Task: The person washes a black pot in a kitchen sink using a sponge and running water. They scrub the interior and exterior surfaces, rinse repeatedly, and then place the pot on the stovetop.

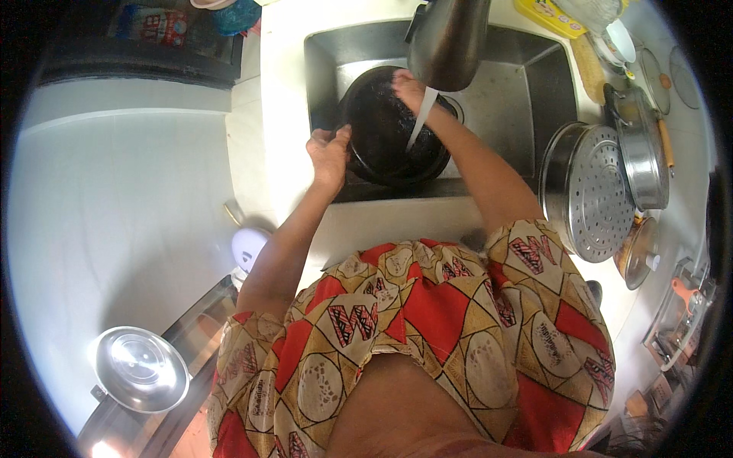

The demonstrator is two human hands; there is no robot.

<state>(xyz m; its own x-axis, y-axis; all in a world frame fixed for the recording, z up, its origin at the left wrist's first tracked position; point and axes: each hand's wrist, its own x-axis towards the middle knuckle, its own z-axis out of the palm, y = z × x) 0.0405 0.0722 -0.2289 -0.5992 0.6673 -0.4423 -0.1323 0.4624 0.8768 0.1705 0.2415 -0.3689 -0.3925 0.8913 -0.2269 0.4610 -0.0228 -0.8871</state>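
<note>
A round black pan [381,129] is tilted inside the stainless steel sink [504,103]. My left hand [329,153] grips its left side, thumb on the edge. My right hand [409,91] is at the upper part of the pan's inside, slightly blurred; whether it holds anything there cannot be told. From the dark faucet [449,48] above, a stream of water [422,117] falls past my right wrist into the pan. Part of the drain shows to the right of the pan.
Right of the sink stand a perforated steel steamer [601,192], a steel pot [644,149] and a glass-lidded pot [638,255]. A yellow tray [550,17] and a loofah-like pad [588,66] lie behind the corner. A steel basin [140,369] is at lower left.
</note>
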